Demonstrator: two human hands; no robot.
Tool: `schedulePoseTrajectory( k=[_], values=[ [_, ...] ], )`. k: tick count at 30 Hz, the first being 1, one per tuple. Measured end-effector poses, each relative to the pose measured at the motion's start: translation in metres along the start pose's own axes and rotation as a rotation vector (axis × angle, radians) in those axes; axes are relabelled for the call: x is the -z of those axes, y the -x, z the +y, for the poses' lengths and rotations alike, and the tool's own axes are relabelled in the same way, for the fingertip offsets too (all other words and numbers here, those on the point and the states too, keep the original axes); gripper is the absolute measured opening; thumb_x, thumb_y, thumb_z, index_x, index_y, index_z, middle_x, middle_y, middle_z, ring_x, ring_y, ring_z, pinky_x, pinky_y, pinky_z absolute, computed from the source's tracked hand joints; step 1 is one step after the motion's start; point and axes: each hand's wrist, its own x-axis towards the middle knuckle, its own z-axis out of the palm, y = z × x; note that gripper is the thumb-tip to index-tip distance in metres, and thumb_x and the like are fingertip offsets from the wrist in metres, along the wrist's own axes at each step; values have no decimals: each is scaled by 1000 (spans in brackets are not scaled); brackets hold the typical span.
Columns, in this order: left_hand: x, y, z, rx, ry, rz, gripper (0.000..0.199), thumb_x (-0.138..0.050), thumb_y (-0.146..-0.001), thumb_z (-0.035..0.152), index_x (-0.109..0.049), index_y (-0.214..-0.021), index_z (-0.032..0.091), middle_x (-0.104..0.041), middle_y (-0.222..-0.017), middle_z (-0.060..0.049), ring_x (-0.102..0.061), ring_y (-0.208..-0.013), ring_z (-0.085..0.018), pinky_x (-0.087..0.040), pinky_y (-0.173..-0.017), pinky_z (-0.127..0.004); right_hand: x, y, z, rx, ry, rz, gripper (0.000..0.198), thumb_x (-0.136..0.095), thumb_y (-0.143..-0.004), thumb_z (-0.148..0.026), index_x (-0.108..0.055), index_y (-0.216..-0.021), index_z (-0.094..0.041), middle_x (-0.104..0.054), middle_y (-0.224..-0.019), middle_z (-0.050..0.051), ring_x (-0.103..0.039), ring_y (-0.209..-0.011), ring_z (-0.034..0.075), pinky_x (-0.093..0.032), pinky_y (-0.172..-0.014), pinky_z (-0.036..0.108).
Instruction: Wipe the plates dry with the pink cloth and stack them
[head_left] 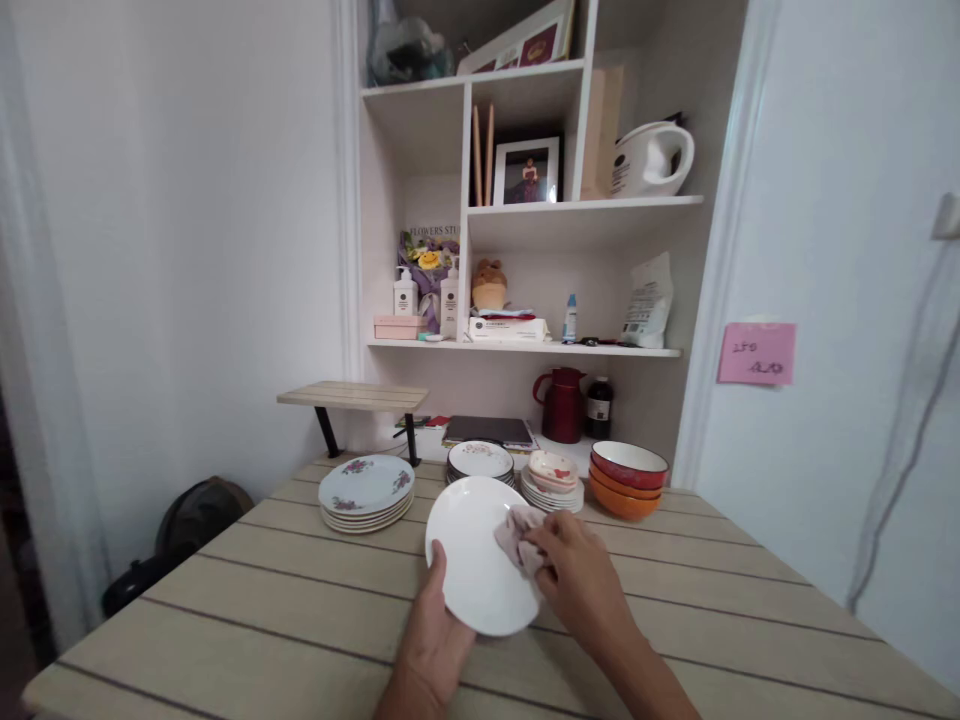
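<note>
A plain white plate is tilted up above the front of the table. My left hand grips its lower left edge, thumb on the face and the other fingers hidden beneath. Bunched in my right hand is a pale pinkish cloth, pressed against the right side of the plate's face. Just behind the plate stand a stack of dark-rimmed plates and a stack of small white dishes with patterned bowls on top.
Flower-patterned plates are stacked at the left, and red and orange bowls at the right. Behind them are a small raised wooden stand, a dark laptop-like slab, a red jug and a dark bottle. White shelves rise above.
</note>
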Motion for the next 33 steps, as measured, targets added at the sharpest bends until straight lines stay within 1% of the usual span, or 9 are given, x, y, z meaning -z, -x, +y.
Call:
schedulePoseTrajectory(
  k=[3, 8, 11, 15, 19, 23, 28, 31, 33],
  values=[
    [1, -1, 5, -53, -14, -58, 58, -28, -94, 54, -65, -121, 18, -61, -128, -12, -39, -136, -25, -13, -118, -45, 2, 4, -18, 65, -51, -129, 29, -52, -71, -10, -68, -92, -24, -57, -98, 7, -51, -90, 23, -35, -78, 34],
    [-4, -1, 5, -13, -55, 67, 55, -34, -95, 49, -67, -117, 12, -66, -122, -16, -49, -129, -27, -21, -116, -44, -4, 6, -41, 184, -166, -195, 37, -54, -73, -10, -67, -102, -29, -57, -102, 4, -50, -92, 21, -34, -79, 32],
    [-7, -1, -3, 93, -37, 141, 48, -39, -95, 45, -66, -118, 12, -67, -120, -15, -52, -125, -26, -25, -114, -43, -8, 3, -42, 215, -168, -151, 42, -55, -76, -10, -64, -111, -32, -58, -105, 4, -51, -95, 21, -33, -79, 32],
    [-7, -1, -13, 165, -31, 148, 45, -42, -94, 43, -66, -118, 13, -69, -116, -14, -53, -125, -27, -26, -114, -44, -7, -4, -28, 125, -121, -26, 44, -55, -81, -13, -61, -120, -35, -58, -108, 5, -52, -99, 22, -33, -82, 34],
    [-2, 2, -12, 134, -25, 103, 46, -40, -95, 42, -61, -125, 15, -66, -122, -14, -48, -129, -26, -22, -116, -44, -3, -5, -7, 5, -75, 94, 42, -55, -81, -12, -64, -117, -32, -58, -108, 7, -52, -101, 25, -33, -82, 36],
    [7, 3, 1, 69, -9, 6, 55, -33, -95, 49, -57, -129, 13, -62, -128, -15, -44, -133, -24, -17, -118, -42, 0, -1, -1, -16, -78, 104, 35, -55, -77, -11, -69, -105, -29, -57, -102, 7, -52, -93, 23, -34, -78, 34],
    [10, 1, 13, -28, 10, -83, 59, -29, -94, 54, -63, -123, 15, -61, -129, -13, -41, -135, -23, -15, -118, -42, -2, 7, -29, 125, -162, -41, 30, -55, -72, -9, -69, -93, -25, -56, -97, 6, -49, -90, 21, -34, -77, 32],
    [3, 0, 11, -54, -4, -26, 54, -33, -95, 49, -68, -115, 14, -67, -120, -14, -48, -130, -24, -20, -117, -42, -5, 12, -46, 225, -228, -100, 35, -54, -73, -7, -68, -98, -27, -56, -100, 5, -49, -90, 20, -34, -77, 32],
    [-5, 1, 6, -6, -15, 64, 48, -37, -96, 43, -70, -110, 12, -70, -114, -15, -53, -125, -25, -24, -115, -42, -8, 13, -52, 260, -239, -102, 39, -55, -74, -7, -66, -105, -28, -57, -102, 5, -49, -91, 21, -34, -77, 32]
  ],
)
